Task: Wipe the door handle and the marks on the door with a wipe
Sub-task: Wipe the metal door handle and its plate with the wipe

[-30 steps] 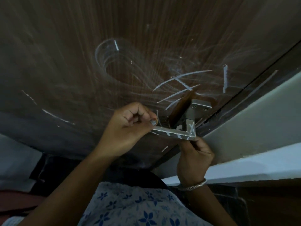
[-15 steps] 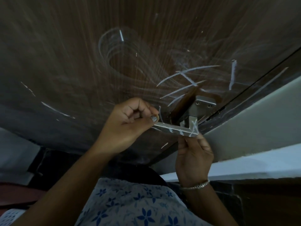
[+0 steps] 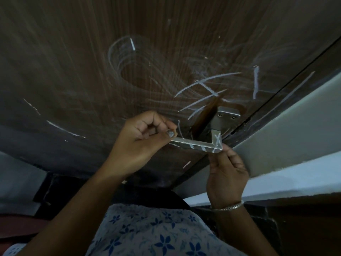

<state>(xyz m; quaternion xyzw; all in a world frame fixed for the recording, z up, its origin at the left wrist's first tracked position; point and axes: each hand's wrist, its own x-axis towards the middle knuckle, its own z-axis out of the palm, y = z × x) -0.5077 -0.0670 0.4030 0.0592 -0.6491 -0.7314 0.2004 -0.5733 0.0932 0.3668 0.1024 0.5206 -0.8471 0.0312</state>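
Note:
A dark brown wooden door (image 3: 92, 71) fills the upper view, streaked with white chalk marks (image 3: 206, 80) and smeared swirls. Its metal lever door handle (image 3: 195, 144) juts out at centre right, with white marks and an X at its corner. My left hand (image 3: 140, 141) has its fingers curled and pinches the handle's free end under the thumb. My right hand (image 3: 227, 174) reaches up from below, and its fingertips hold the handle's corner. No wipe shows in either hand.
The handle's steel backplate (image 3: 225, 117) sits near the door's edge. To the right run the dark door frame (image 3: 287, 85), a grey wall (image 3: 276, 135) and a white ledge (image 3: 295, 172). My blue-flowered clothing (image 3: 147, 233) fills the bottom.
My right hand has slipped a little lower under the handle's corner, with its fingers less wrapped. My left hand stays at the handle's end.

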